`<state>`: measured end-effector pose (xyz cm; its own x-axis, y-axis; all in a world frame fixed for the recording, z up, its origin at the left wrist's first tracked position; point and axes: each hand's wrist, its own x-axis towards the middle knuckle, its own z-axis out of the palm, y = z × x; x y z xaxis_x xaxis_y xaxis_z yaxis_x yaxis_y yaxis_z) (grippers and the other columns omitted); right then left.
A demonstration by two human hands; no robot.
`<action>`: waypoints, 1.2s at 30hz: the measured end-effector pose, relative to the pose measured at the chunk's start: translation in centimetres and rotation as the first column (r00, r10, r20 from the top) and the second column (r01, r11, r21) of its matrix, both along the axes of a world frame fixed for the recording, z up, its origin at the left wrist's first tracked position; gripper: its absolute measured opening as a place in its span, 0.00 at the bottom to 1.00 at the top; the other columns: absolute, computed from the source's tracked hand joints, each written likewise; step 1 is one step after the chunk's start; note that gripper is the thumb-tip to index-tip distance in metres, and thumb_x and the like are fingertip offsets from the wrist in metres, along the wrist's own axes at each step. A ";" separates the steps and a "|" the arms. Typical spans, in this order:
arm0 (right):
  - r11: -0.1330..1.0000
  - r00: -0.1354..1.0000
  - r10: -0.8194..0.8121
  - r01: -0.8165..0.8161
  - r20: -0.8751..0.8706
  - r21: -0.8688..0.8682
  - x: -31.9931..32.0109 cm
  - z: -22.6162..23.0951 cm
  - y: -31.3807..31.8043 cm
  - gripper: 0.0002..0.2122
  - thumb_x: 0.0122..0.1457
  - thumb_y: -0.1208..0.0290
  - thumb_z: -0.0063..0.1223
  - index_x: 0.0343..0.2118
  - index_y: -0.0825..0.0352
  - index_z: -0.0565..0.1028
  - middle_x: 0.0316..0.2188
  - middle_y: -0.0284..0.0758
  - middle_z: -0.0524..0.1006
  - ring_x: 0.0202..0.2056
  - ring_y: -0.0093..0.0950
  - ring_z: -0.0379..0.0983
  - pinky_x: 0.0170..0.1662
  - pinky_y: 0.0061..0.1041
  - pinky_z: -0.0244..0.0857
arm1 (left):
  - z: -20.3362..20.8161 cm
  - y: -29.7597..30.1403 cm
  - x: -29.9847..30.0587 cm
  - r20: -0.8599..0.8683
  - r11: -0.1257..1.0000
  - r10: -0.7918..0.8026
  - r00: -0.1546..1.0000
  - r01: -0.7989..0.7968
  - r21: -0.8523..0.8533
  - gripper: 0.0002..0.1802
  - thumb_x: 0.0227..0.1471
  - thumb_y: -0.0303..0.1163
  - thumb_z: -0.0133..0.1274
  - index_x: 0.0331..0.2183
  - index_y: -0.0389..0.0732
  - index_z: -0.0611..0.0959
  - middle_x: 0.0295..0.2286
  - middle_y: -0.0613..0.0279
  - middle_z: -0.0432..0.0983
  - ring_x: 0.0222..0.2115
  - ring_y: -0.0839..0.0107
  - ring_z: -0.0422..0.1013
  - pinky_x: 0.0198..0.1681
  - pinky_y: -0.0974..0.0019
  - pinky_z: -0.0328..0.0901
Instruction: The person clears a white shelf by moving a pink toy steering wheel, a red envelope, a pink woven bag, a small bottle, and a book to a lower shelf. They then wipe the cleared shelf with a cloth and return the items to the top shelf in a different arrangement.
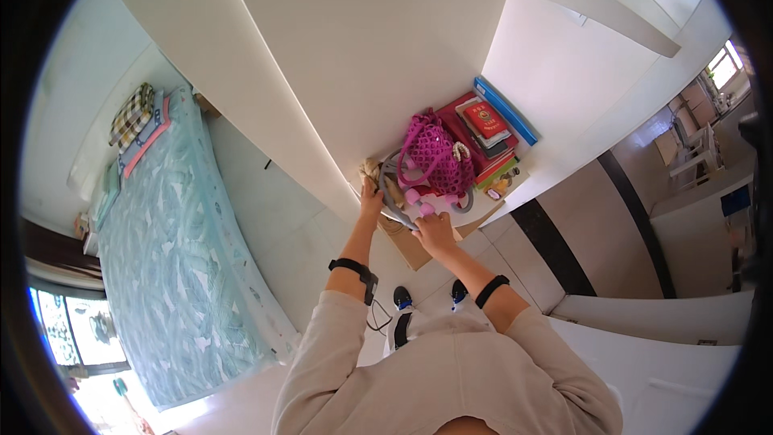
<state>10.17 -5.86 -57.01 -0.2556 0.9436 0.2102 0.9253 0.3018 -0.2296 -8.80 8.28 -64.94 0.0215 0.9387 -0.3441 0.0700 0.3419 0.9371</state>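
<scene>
In the white cupboard compartment, a magenta net bag (435,153) lies beside a grey curved tube (391,203) with pink knobs (424,209) near it. My right hand (436,235) is at the front of this pile, its fingers closed on the lower end of the tube. On the left side of the pile, my left hand (370,197) has its fingers curled between the tube and a tan crumpled item (369,168). What those fingers grip is too small to make out.
Right of the bag lie stacked books and red booklets (485,119), a blue folder (506,109) and a small figurine (499,187). Below the shelf edge is a brown cardboard box (405,246). A bed (177,250) stands at left; an open white drawer or door (652,318) juts at lower right.
</scene>
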 end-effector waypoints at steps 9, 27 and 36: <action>0.999 0.981 -0.005 -0.002 -0.192 -0.037 1.6 -1.3 0.3 0.12 0.50 0.63 0.64 0.36 0.60 0.78 0.31 0.33 0.76 0.40 0.33 0.72 0.41 0.38 0.60 | 1.5 -3.7 1.3 -0.618 0.874 0.052 0.785 0.263 0.407 0.44 0.50 0.47 0.59 0.63 0.42 0.62 0.63 0.39 0.50 0.64 0.42 0.46 0.66 0.48 0.46; 0.923 0.677 -0.216 0.376 -0.703 0.079 11.8 4.3 8.5 0.21 0.51 0.68 0.66 0.48 0.67 0.73 0.42 0.42 0.72 0.44 0.41 0.70 0.47 0.34 0.69 | 10.2 -6.8 8.5 -0.494 0.782 0.083 0.865 0.251 0.571 0.40 0.48 0.32 0.59 0.61 0.40 0.64 0.63 0.45 0.52 0.63 0.43 0.51 0.64 0.49 0.51; 0.940 0.617 -0.145 0.329 -0.773 0.086 12.3 4.7 7.1 0.12 0.54 0.72 0.63 0.40 0.67 0.76 0.37 0.40 0.75 0.37 0.38 0.73 0.40 0.32 0.69 | 11.1 -4.4 13.4 -0.435 0.750 -0.072 0.898 0.336 0.569 0.26 0.52 0.34 0.57 0.53 0.37 0.75 0.54 0.47 0.68 0.57 0.49 0.63 0.60 0.55 0.58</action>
